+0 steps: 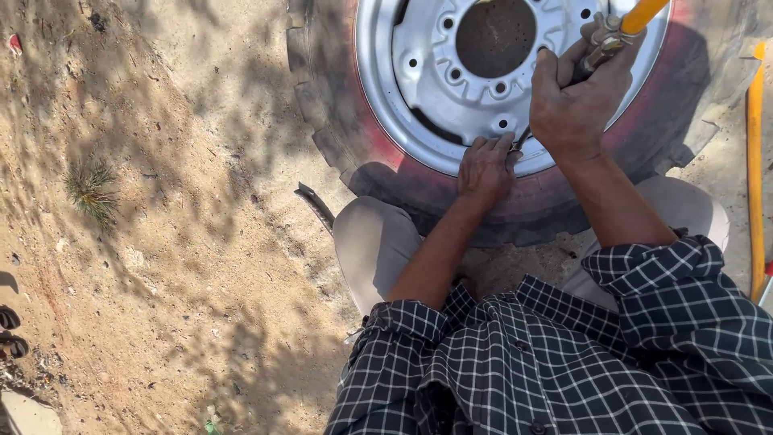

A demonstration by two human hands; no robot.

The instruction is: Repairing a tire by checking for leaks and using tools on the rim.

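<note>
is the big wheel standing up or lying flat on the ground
Lying flat: the wheel rests on the sandy ground, its silver rim face turned up toward the camera, centre hole showing dirt beneath.

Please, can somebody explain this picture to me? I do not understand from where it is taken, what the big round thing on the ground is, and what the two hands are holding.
The camera sits on the person's head and looks down, so you see their own arms, checked shirt and knees from above. There is no machine, only two bare hands. On the sandy ground lies a large tyre with a silver metal rim. The right hand grips a metal tool with a yellow hose attached. The left hand rests at the rim's edge, fingers pinching something small where the tool's tip meets it; what exactly is hidden. Another yellow hose runs along the right side, and a dark bar lies beside the tyre.
</note>
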